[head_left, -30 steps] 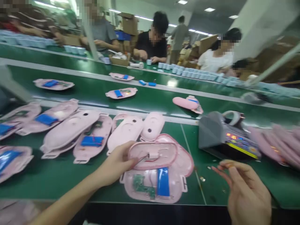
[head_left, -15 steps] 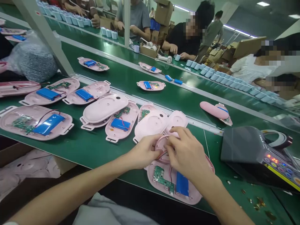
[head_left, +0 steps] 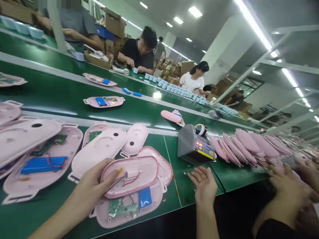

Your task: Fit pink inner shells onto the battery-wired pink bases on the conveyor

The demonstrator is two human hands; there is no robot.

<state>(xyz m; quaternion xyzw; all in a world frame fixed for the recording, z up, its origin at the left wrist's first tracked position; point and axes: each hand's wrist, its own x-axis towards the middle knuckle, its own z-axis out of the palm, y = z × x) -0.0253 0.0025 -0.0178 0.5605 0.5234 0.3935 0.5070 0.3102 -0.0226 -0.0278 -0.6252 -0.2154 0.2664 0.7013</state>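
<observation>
My left hand grips the left end of a pink oval plastic cover, its thumb inside the rim. A small yellow piece shows by the thumb tip. Red wires run inside the cover. Beneath it lies an open pink shell with a green circuit board and a blue battery. My right hand is palm up with fingers apart, holding nothing, in front of a dark tape dispenser with a lit red display.
Pink covers and open shells overlap on the left. More pink casings are stacked at right, near a co-worker's blurred hands. Shells lie on the green belt beyond. Other people sit across it.
My view has swung right. My right hand has let go of the pink cover and moved right, towards the tape dispenser. My left hand still holds the cover, now tilted inside-up.
</observation>
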